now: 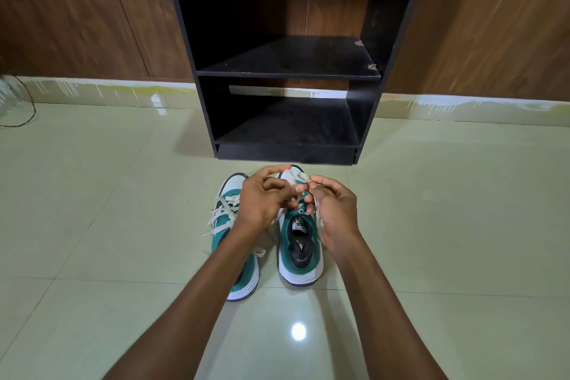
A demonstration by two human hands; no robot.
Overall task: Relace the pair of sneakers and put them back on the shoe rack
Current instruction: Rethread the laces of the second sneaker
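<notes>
Left sneaker (233, 234) at lower centre: laced, ends loose. Right sneaker (299, 244) in progress — left hand (262, 197) and right hand (331, 210) both pinch its lace (297, 177). Shoe rack (290, 71), upper centre, holds nothing — placement remains.

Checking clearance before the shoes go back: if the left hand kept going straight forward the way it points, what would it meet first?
Probably the toe of the right-hand sneaker under the left hand, whose fingers pinch its lace. Beyond that is the shoe rack base. Depth is uncertain.
</notes>
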